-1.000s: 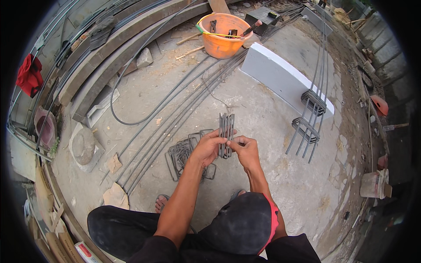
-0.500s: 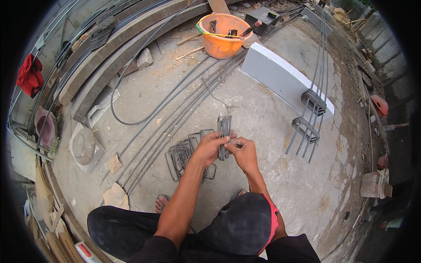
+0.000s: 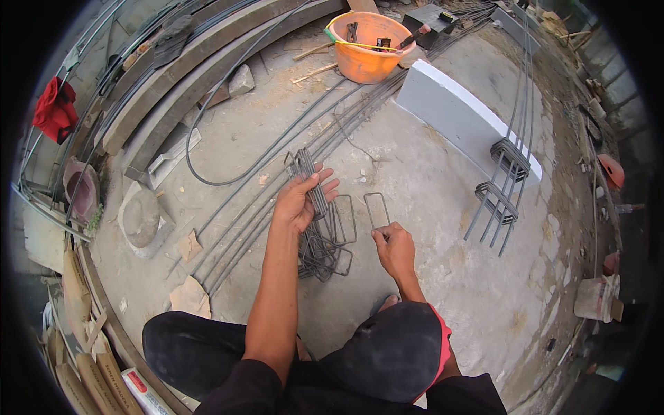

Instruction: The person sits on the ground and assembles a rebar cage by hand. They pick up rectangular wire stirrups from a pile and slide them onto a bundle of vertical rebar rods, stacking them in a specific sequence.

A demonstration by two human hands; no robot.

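Observation:
A bundle of rectangular steel stirrups (image 3: pixel 301 164) rests across my left hand (image 3: pixel 297 202), held under the thumb with the other fingers stretched out behind it. To its right, my right hand (image 3: pixel 394 243) pinches the lower end of a single rectangular stirrup (image 3: pixel 374 194), which stands apart from the bundle. Below and behind the left hand lies a loose pile of bent stirrups (image 3: pixel 319 252) on the concrete floor, partly covered by that hand.
Long steel bars (image 3: pixel 250 225) run diagonally across the floor on the left. An orange bucket (image 3: pixel 366 63) with tools stands at the far side. A grey-white block (image 3: pixel 449 104) and several bars threaded through stirrups (image 3: pixel 510 160) lie to the right. Paper sacks (image 3: pixel 104 387) line the lower left.
My hands have moved apart. The left has shifted left with the bundle, over the pile; the right has drawn away slightly right and down with one stirrup.

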